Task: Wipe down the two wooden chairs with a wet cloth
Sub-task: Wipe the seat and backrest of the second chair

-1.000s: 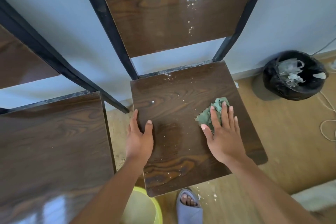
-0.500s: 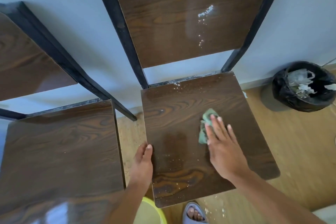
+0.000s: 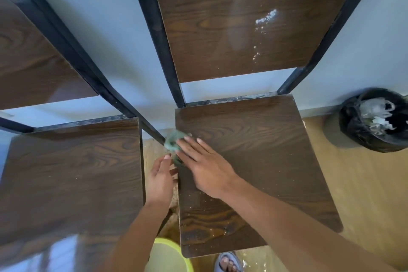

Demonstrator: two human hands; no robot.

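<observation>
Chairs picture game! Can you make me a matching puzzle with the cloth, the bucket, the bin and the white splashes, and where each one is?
Things:
1. green cloth
2. yellow bucket
3. black bin
4. white splashes

Places:
A. on the backrest of the right chair
B. on the floor at far right, by the wall
C. at the left edge of the right chair's seat, under the right hand
D. at the bottom of the picture, between the two chairs

Pairs: 1-C, 2-D, 3-B, 4-A
</observation>
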